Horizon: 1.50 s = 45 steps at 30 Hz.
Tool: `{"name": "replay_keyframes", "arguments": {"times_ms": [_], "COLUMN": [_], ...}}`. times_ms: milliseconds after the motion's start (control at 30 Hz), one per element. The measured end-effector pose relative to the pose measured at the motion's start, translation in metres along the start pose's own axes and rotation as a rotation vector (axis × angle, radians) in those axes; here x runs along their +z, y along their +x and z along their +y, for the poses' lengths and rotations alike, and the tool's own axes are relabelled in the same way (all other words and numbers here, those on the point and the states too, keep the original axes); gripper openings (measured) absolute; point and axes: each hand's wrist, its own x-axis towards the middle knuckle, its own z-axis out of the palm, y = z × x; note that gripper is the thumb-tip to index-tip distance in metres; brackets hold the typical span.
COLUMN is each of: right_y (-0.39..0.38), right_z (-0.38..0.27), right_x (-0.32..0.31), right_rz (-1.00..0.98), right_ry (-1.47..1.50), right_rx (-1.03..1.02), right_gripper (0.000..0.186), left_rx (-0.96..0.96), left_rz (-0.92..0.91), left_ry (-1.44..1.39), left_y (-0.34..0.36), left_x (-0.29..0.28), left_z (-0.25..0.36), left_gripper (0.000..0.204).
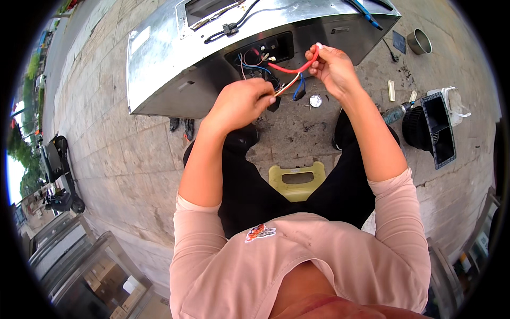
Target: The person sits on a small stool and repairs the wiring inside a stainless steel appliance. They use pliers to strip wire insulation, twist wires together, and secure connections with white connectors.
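Fingertips of the right hand (332,66) pinched a red wire (289,68), bent in a loop, just in front of the opening (260,53) in the steel appliance (175,58). The left hand (241,103) was closed on the ends of thin orange and white leads (287,85); a blue wire (300,87) hung beside them. Judged step: sorting or joining leads drawn out of the wiring bay. The next move would likely call for steady ends and a fine pinch. Containers: a metal cup (419,41) stood on the paving (117,154), contents not visible; a black tray (438,130) with two compartments looked empty; a white tub (457,103) behind it, contents unclear.
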Motion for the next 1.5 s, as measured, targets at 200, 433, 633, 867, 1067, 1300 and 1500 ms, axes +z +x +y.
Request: {"name": "replay_keyframes", "arguments": {"times_ms": [200, 433, 633, 867, 1067, 1300, 1500], "right_y": [-0.009, -0.021, -0.021, -0.016, 0.071, 0.092, -0.046], "right_z": [0.000, 0.000, -0.012, -0.050, -0.173, -0.182, -0.097], "right_x": [0.008, 0.020, 0.004, -0.010, -0.073, -0.112, -0.038], "right_rz": [-0.074, -0.125, -0.117, 0.220, 0.429, 0.338, -0.036], "right_ry": [0.009, -0.055, 0.149, -0.736, -2.106, -2.092, -0.855], "right_rx": [-0.057, -0.128, -0.172, -0.599, -0.878, -0.577, -0.278], "right_gripper": [0.023, 0.026, 0.027, 0.036, 0.091, 0.100, 0.058], "left_rx": [-0.079, -0.373, -0.267, -0.267, -0.241, -0.196, -0.082], "left_rz": [0.419, 0.117, 0.098, 0.185, 0.196, 0.202, 0.273], "left_ry": [-0.080, -0.157, -0.722, -0.454, -0.488, -0.461, -0.370], "left_y": [0.015, 0.040, 0.051, 0.039, 0.044, 0.050, 0.039], "left_x": [-0.002, 0.031, 0.045, 0.034, 0.030, 0.028, 0.028], "left_z": [0.007, 0.040, 0.019, 0.016, 0.023, 0.015, 0.002], "left_gripper": [0.032, 0.067, 0.045, 0.032, 0.031, 0.037, 0.038]}}
